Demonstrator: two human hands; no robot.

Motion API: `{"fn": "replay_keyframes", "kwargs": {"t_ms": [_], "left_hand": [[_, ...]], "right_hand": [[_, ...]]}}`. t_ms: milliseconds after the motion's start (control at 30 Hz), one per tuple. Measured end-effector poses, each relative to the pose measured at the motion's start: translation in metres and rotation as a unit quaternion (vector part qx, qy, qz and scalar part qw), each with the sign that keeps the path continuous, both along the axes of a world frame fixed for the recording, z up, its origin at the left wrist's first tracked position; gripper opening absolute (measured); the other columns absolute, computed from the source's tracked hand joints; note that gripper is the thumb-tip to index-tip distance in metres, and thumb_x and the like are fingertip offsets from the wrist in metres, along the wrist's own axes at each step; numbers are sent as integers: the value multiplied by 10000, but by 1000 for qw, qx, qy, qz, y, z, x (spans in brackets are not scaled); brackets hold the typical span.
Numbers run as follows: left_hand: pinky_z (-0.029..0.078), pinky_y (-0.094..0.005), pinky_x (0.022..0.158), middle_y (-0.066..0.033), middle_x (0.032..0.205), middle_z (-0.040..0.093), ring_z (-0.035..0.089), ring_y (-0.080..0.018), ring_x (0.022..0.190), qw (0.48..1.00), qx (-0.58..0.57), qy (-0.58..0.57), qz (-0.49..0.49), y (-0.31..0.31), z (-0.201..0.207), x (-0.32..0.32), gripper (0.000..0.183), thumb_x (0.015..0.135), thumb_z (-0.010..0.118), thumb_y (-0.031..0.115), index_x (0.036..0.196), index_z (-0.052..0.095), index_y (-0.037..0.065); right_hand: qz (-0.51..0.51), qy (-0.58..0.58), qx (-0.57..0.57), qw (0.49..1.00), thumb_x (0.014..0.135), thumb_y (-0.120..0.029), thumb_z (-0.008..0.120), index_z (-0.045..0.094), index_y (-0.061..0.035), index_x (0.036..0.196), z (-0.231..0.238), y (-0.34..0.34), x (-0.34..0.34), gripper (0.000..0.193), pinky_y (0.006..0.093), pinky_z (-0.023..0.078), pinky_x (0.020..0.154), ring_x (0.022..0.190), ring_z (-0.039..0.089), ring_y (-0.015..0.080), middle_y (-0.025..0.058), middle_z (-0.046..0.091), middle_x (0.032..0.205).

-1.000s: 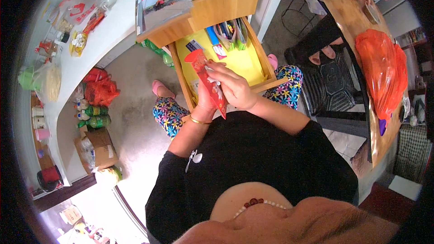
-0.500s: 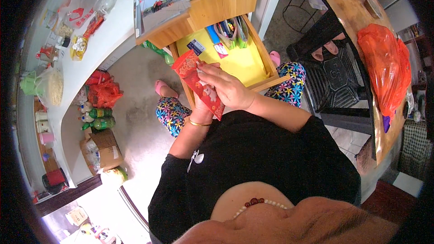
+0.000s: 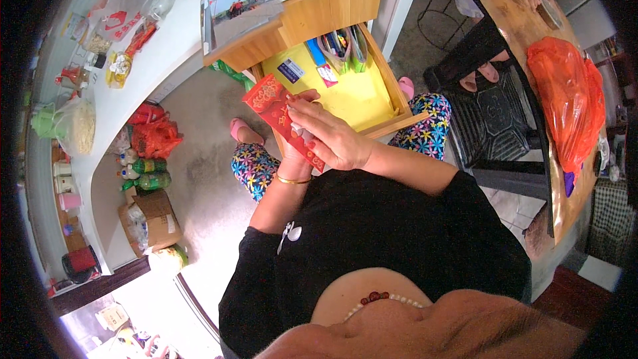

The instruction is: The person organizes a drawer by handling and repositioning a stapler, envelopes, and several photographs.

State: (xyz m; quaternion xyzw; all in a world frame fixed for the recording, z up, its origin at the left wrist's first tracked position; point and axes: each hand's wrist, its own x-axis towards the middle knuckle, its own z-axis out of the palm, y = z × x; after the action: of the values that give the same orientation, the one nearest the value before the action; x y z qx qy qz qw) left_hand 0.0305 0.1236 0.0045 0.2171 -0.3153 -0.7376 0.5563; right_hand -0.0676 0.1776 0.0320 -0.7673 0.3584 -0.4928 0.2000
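Grip first: left hand (image 3: 292, 161) closed around the lower part of a red envelope (image 3: 267, 97), supporting it from beneath, palm mostly hidden behind the paper. Right hand (image 3: 339, 143) lies across the envelope's face, fingers extended and close together; its thumb is out of my sight, so from my end I cannot tell whether it pinches or only presses. Envelope sits between the two hands on a slant, its wide upper end sticking out bare beyond the fingers to the upper left, its lower tip showing under the right palm, near the left wrist and its gold bracelet (image 3: 292, 180). Gold print on the red face; pale patch by the right fingers, too covered for me to read as print or something separate. Just beyond the hands I see a pulled-out wooden drawer (image 3: 393, 125) with a yellow lining (image 3: 362, 100); on it a dark blue card (image 3: 290, 71), a pink-and-white packet (image 3: 327, 76) and, at the back, pouches (image 3: 335, 48) beside a blue item (image 3: 315, 52). Well apart, right side: red plastic bag (image 3: 565, 110) on a wooden table (image 3: 565, 216).
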Motion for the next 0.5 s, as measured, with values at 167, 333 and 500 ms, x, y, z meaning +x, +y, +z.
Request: {"fn": "replay_keyframes", "kwargs": {"t_ms": [167, 333, 500], "left_hand": [[431, -254, 570, -66, 782, 552, 509, -147, 640, 999, 16, -8, -29, -32, -16, 23, 431, 875, 443, 398, 1029, 510, 2], [429, -305, 817, -51, 949, 564, 527, -159, 923, 997, 69, 29, 10, -29, -11, 17, 342, 920, 364, 306, 1113, 487, 53], [354, -376, 952, -73, 1140, 542, 488, -205, 1084, 997, 48, 46, -24, -33, 15, 27, 321, 908, 399, 263, 1141, 478, 59]], "right_hand": [[2, -23, 53, 998, 795, -142, 542, 234, 4, 1342, -7, 16, 8, 645, 428, 257, 1034, 1238, 294, 418, 266, 286, 1334], [-76, -132, 152, 976, 832, -21, 492, 371, -10, 1264, -14, 11, 1, 449, 347, 356, 955, 1137, 455, 265, 164, 453, 1239], [24, -350, 273, 896, 873, -30, 482, 404, 9, 1231, -38, 6, -25, 368, 269, 403, 893, 1008, 520, 133, 58, 542, 1126]]}}
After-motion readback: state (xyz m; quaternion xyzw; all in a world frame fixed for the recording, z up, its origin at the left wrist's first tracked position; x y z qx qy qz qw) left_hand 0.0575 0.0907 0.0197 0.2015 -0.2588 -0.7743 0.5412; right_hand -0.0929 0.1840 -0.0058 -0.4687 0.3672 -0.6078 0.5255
